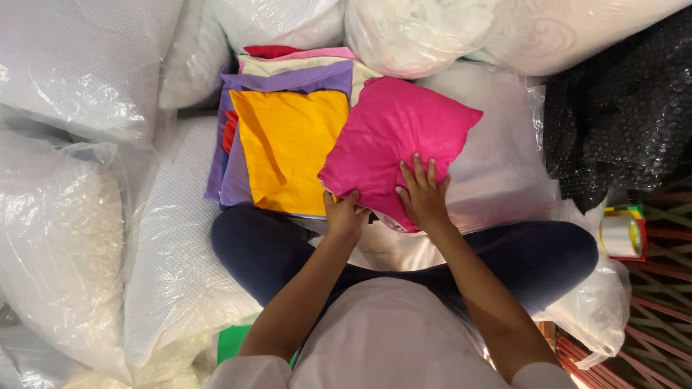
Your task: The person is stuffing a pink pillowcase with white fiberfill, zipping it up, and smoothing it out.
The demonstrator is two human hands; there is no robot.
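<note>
Over the lap | pink cushion (393,140) was tilted, long axis up-right | left hand (343,214) was closed on its lower corner | right hand (424,194) was pressed flat, fingers spread, gripping nothing | yellow cover (288,144) was alongside left.

The floor shows only at the lower right of the frame, as a red woven mat (659,288). A roll of tape (621,235) lies on it at the right edge. Big clear plastic sacks of white stuffing (65,245) fill the left side and the top, and a dark bubble-wrap bundle (620,108) sits at the upper right.
</note>
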